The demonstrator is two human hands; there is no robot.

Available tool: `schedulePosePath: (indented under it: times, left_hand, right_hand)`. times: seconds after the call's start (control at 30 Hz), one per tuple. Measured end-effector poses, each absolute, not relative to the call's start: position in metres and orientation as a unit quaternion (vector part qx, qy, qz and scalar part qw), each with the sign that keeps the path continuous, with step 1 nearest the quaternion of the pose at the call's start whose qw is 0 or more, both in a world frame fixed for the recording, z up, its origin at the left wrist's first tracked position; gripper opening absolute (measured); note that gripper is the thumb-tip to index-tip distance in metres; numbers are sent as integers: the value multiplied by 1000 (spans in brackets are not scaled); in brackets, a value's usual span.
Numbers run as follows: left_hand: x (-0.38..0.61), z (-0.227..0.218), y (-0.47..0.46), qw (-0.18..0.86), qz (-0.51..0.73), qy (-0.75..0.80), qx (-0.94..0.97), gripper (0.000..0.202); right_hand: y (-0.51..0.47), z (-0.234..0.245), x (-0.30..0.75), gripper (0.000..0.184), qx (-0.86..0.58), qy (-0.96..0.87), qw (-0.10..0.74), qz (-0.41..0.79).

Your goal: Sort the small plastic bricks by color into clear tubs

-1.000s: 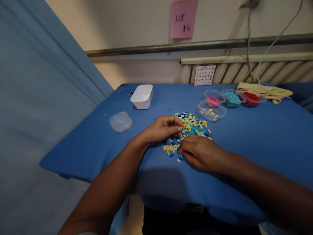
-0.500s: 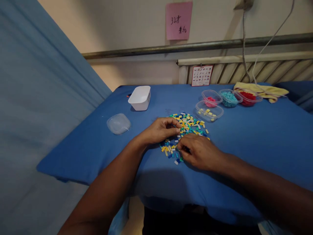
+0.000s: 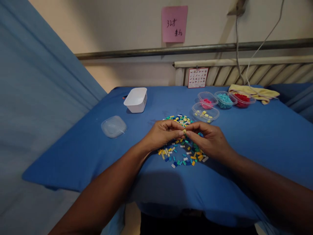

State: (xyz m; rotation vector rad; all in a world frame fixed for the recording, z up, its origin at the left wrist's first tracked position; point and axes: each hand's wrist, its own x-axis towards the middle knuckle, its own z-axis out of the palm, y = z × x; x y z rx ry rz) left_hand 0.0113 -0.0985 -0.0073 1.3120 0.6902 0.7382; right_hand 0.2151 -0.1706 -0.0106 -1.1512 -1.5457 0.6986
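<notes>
Loose blocks (image 3: 182, 146) are spread on the table (image 3: 158, 186). Above them, a yellow block (image 3: 184, 131) is pinched between the nearly closed fingertips of the left hand (image 3: 162, 134) and right hand (image 3: 211, 138). Beyond, a clear tub (image 3: 215, 113) is seen.

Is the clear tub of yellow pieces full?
No, far from full: a few yellow pieces lie scattered in the clear tub, with gaps between them.

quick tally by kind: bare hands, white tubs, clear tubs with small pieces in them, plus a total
Hands: 2 (left hand, right hand)
White tub: 1
Clear tubs with pieces: 4 (pink tub, turquoise tub, red tub, pale yellow tub)
Total: 7
</notes>
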Motion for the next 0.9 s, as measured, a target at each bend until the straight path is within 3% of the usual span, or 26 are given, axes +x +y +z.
schedulePosePath:
  times: [0.43,0.73,0.9]
  left_hand:
    - [8,-5,-101,626,365,271,634,34]
    - [12,-3,-102,643,356,257,628,38]
    - [13,0,-102,617,368,261,644,40]
  right_hand:
    - [-170,-15,223,20,-459,-569,522,439]
    - [-171,-9,225,19,-418,-563,525,481]
    - [-173,-2,222,18,-409,-591,534,445]
